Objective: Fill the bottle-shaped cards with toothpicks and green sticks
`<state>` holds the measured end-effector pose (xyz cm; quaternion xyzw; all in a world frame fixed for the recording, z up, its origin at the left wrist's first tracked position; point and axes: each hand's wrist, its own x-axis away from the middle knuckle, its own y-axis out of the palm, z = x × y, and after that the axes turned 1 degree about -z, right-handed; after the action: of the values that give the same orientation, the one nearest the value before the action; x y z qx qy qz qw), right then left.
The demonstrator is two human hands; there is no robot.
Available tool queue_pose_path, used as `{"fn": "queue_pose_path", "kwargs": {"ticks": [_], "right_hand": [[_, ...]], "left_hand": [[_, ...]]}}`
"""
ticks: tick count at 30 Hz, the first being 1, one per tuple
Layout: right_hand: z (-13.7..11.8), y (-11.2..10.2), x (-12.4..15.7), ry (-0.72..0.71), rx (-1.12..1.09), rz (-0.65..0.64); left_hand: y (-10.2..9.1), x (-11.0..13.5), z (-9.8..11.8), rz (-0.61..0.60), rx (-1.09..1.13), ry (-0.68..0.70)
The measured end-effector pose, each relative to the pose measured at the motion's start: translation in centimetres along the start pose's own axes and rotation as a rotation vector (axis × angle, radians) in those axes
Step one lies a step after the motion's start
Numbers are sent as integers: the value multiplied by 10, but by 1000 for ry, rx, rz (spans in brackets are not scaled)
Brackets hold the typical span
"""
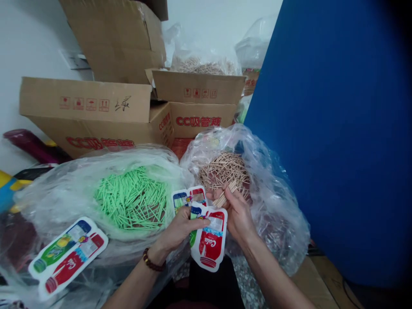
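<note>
- Left hand: thumb and fingers pinch the Cola packet; the fingertips underneath are hidden.
- Right hand: thumb and fingers close together on a small bunch of tan sticks, at 1 o'clock from that packet.
- The packet's red half reads "Cola"; the left hand partly covers its green half.
- A 2nd packet sits at 11 o'clock, partly hidden; I cannot tell whether it is held.
- Tan pile in clear plastic, 12 o'clock; green sticks, 10 o'clock.
- A 3rd packet lies at 9 o'clock, its lettering too small to read.
- 2 cartons read "CC吸管糖" in red: 1 at 12 o'clock, 1 at 10, its print partly covered by plastic.
- Blue panel at 2 o'clock, cut off.
</note>
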<state>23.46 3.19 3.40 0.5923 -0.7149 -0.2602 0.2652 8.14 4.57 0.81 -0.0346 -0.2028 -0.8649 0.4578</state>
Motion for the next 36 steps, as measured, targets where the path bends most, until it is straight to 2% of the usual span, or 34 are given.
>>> {"fn": "queue_pose_path", "kwargs": {"ticks": [5,12,18,22,28,31,36], "right_hand": [[5,-8,4,4,67,-8],[1,-15,4,121,114,-177],[4,-19,-3,74,-1,-32],[8,-16,-2,37,-33,47],[12,-16,2,28,11,56],[14,-19,3,18,92,7],[7,-24,-3,99,264,-271]], "left_hand": [[2,-2,3,5,39,39],[-5,-7,4,11,-37,55],[0,-5,14,-36,-31,107],[-4,-5,6,-73,-69,112],[-9,-6,1,-58,-79,107],[-8,-6,4,-43,-59,97],[-9,-11,4,7,-74,88]]}}
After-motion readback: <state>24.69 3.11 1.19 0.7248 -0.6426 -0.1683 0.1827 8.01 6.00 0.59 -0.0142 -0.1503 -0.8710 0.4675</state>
